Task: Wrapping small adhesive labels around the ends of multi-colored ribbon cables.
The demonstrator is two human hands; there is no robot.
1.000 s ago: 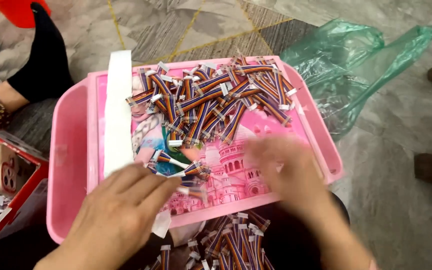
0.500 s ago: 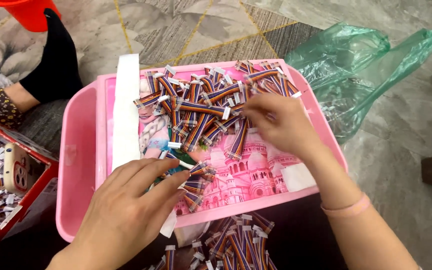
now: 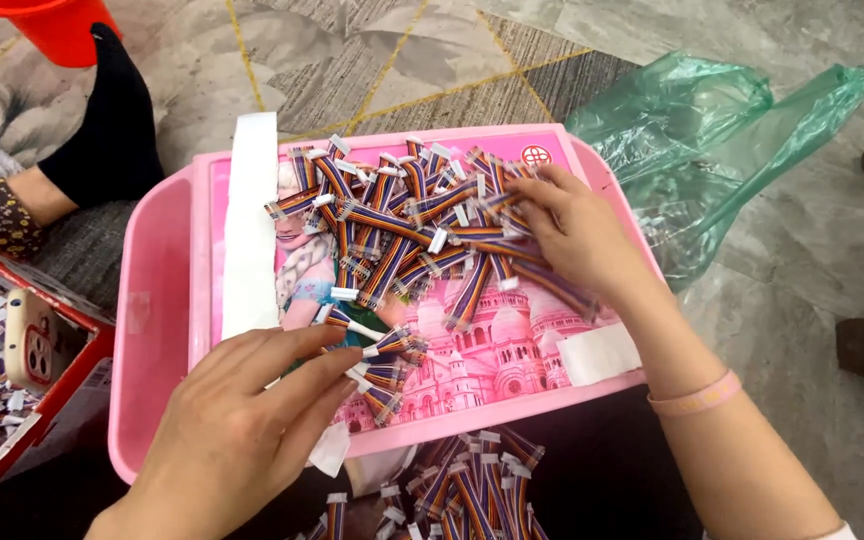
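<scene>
1 pink tray (image 3: 157, 330), 1 green bag (image 3: 722, 150), 1 red box (image 3: 52, 400) — rainbow cables (image 3: 402, 220) too many to count.

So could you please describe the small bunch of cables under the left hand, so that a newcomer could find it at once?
Start at the pink plastic tray with the castle picture on its top. At its near edge, under the fingertips of the left hand, lies a small fanned bunch of short rainbow ribbon cables with white connectors. It sits apart from the big loose cable heap at the far side, where the right hand rests.
</scene>
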